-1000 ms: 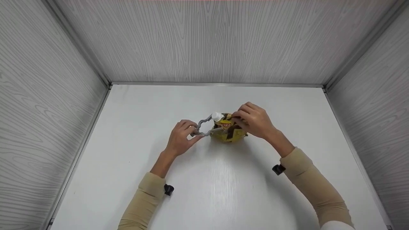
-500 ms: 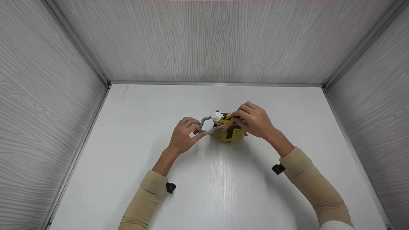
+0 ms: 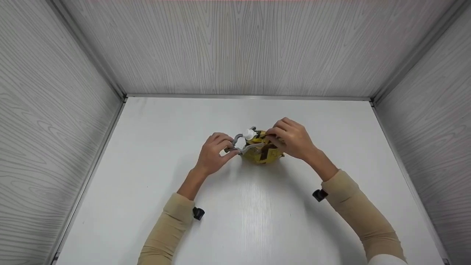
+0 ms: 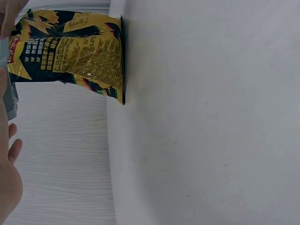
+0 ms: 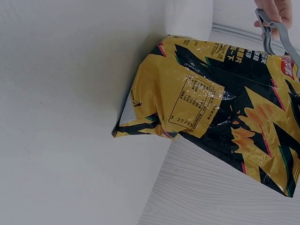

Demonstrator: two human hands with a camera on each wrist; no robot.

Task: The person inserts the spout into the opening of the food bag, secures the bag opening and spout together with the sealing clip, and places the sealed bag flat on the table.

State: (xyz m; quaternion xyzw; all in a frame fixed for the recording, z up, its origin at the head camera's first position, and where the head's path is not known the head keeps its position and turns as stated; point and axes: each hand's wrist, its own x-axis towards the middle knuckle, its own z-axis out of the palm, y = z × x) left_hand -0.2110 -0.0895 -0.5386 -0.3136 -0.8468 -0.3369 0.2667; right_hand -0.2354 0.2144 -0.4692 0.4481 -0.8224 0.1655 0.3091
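A yellow and black snack bag [image 3: 270, 154] stands upright on the table, its printed side showing in the left wrist view [image 4: 89, 54] and the right wrist view [image 5: 197, 101]. My left hand [image 3: 211, 154] grips the end of a grey clip [image 3: 250, 148], whose two arms stand apart around the top of the bag. A white cap-like piece [image 3: 249, 134] is at the clip's far arm. My right hand [image 3: 294, 140] pinches the bag's top at its right side. The right fingertips are partly hidden in the head view.
The white table [image 3: 147, 176] is bounded by a grey wood-grain panel [image 3: 235, 48] at the back and similar panels at left [image 3: 44, 129] and right. A white object [image 5: 190, 18] stands behind the bag in the right wrist view.
My left hand has moved a little right and away from me, sliding the clip further across the top of the bag. My right hand and the bag have hardly moved.
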